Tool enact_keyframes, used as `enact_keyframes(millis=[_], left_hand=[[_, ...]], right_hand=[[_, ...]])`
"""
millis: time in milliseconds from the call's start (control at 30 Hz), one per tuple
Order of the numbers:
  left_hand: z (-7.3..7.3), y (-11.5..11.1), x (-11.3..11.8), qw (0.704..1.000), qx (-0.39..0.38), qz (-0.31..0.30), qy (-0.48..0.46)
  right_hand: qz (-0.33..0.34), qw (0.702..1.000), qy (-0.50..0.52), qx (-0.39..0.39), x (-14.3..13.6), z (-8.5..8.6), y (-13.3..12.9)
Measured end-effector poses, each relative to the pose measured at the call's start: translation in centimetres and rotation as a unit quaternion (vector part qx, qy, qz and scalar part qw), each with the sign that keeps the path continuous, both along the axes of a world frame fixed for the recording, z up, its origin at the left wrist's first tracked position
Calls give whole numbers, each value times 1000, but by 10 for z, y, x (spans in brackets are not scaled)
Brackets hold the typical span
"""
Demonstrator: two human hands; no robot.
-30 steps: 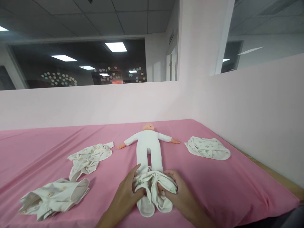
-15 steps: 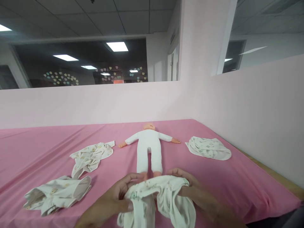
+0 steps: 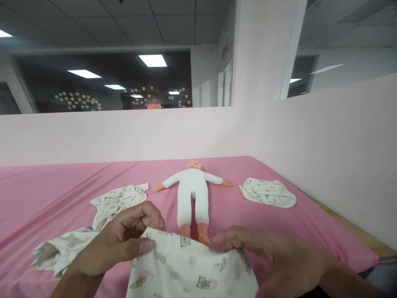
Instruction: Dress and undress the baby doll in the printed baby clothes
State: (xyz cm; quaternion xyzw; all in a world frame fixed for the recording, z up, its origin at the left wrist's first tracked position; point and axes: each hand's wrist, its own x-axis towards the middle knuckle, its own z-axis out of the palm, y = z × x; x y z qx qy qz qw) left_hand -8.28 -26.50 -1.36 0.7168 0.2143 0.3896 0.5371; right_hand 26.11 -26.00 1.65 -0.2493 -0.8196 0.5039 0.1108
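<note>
A white cloth garment with small green and pink prints [image 3: 192,269] hangs spread at the bottom centre, close to the camera. My left hand [image 3: 124,238] pinches its upper left corner between thumb and fingers. At the garment's upper right edge is my right hand [image 3: 273,256], its fingers bent over the cloth and slightly blurred; its thumb is hidden. Just beyond the garment, a doll in a white bodysuit [image 3: 192,190] lies on its back, arms spread, its bare feet towards me.
A pink sheet [image 3: 223,207] covers the surface. Two crumpled printed garments [image 3: 116,203] [image 3: 62,250] lie at the left, partly behind my left hand. A folded printed cloth [image 3: 268,192] lies right of the doll. Pale walls with windows stand behind and at the right.
The garment was bunched between my hands and now hangs spread out, nearer the camera. My left hand has risen and moved left; my right hand has shifted right. The doll's feet show more.
</note>
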Motion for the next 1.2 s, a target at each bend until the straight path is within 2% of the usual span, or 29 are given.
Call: enact_keyframes(millis=[67, 167, 300, 400, 500, 600, 700, 767, 867, 967, 1033, 1100, 1200], left_hand=[[12, 0, 0, 999, 44, -16, 20], [33, -4, 4, 995, 82, -17, 51], [68, -7, 12, 987, 135, -4, 88], [94, -2, 13, 968, 168, 63, 176], [111, 9, 5, 935, 160, 149, 280], [115, 24, -3, 912, 172, 194, 318], [112, 38, -1, 909, 186, 219, 303], [110, 46, 6, 924, 162, 236, 254], [112, 52, 26, 955, 85, 252, 129], [117, 49, 51, 967, 20, 254, 26], [121, 43, 67, 970, -1, 242, 4], [124, 34, 81, 975, -1, 221, 9], [123, 21, 99, 980, 41, 192, 32]], right_hand=[[-20, 1000, -10, 16, 1, 11, 2], [-13, 998, -28, 58, 2, 28, 3], [-23, 990, -49, 127, 2, 57, 5], [-122, 971, -49, 201, 7, 82, 9], [-247, 939, -2, 239, 15, 100, 17], [-298, 915, 9, 271, 25, 104, 28], [-347, 891, -17, 293, 30, 96, 39], [-382, 879, -12, 286, 28, 91, 45], [-415, 876, 31, 243, 18, 89, 47], [-449, 864, 104, 203, -2, 91, 39], [-435, 874, 141, 167, -17, 91, 29], [-384, 904, 144, 119, -32, 89, 17], [-319, 936, 125, 82, -49, 83, 2]])
